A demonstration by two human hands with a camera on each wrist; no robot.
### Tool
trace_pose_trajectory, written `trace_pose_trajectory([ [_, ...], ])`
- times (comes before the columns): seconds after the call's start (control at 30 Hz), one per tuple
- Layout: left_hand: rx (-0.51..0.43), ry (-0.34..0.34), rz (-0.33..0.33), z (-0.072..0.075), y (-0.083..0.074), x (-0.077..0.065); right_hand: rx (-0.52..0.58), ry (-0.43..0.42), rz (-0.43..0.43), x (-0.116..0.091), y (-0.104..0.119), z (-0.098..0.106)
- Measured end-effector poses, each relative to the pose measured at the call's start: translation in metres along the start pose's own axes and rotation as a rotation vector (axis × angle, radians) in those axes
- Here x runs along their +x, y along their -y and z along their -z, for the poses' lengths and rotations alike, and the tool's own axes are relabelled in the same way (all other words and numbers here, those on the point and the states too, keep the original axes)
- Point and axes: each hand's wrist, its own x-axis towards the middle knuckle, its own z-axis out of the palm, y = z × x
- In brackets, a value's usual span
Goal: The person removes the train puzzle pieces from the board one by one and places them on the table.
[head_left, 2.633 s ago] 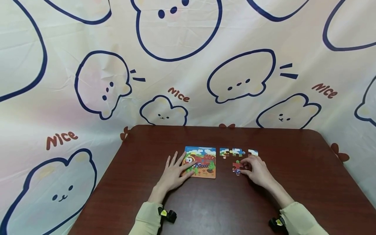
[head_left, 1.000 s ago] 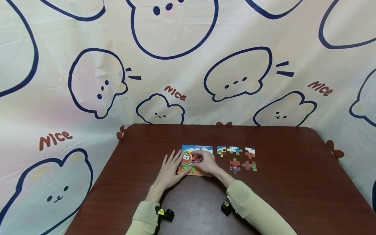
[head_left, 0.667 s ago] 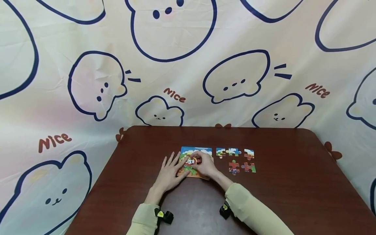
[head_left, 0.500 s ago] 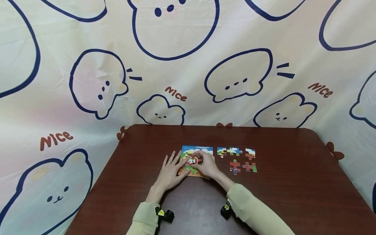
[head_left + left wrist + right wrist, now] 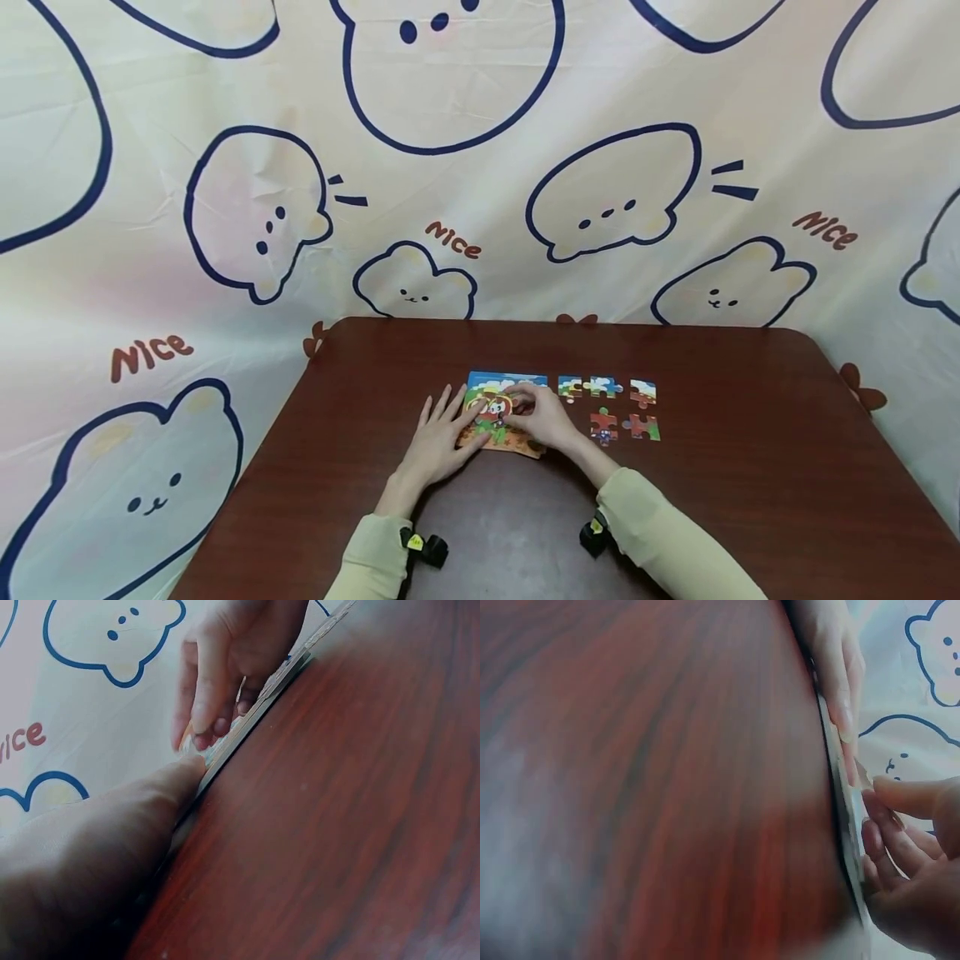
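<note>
A colourful jigsaw puzzle point(image 5: 491, 378) lies on the table in the head view, sky along its top and orange ground below. My left hand point(image 5: 433, 443) rests on its left side with the fingers spread. My right hand point(image 5: 551, 421) is over the puzzle's right part and pinches a jigsaw piece point(image 5: 498, 408) with a red, big-eyed face on it. That piece is tilted up from the puzzle, close to my left fingers. The left wrist view shows my right hand's fingertips just above the puzzle edge, near my left thumb point(image 5: 187, 776). My right hand hides much of the puzzle's right half.
Right of the puzzle lie several loose pieces: a sky piece point(image 5: 570, 387) beside another sky piece point(image 5: 602, 386), a cloud piece point(image 5: 642, 393), a red piece point(image 5: 603, 424) and a red-green piece point(image 5: 643, 427). A patterned cloth point(image 5: 480, 183) hangs behind the dark table point(image 5: 750, 467).
My right hand has let go of the red-green piece on the right and moved left over the puzzle. There it has taken the face piece and shifted it slightly right. My left hand has stayed put.
</note>
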Motion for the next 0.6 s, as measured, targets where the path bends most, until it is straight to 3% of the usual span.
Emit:
trace_pose_trajectory([
  [0.17,0.003,0.001,-0.002,-0.002,-0.002,0.0,0.008,-0.041,-0.002,-0.01,0.002,0.021],
  [0.4,-0.008,-0.003,-0.006,0.002,-0.004,0.001,-0.103,-0.117,-0.047,-0.031,-0.009,0.058],
  [0.6,-0.02,0.0,0.008,0.001,-0.001,0.0,-0.214,-0.131,-0.04,-0.047,-0.02,0.072],
])
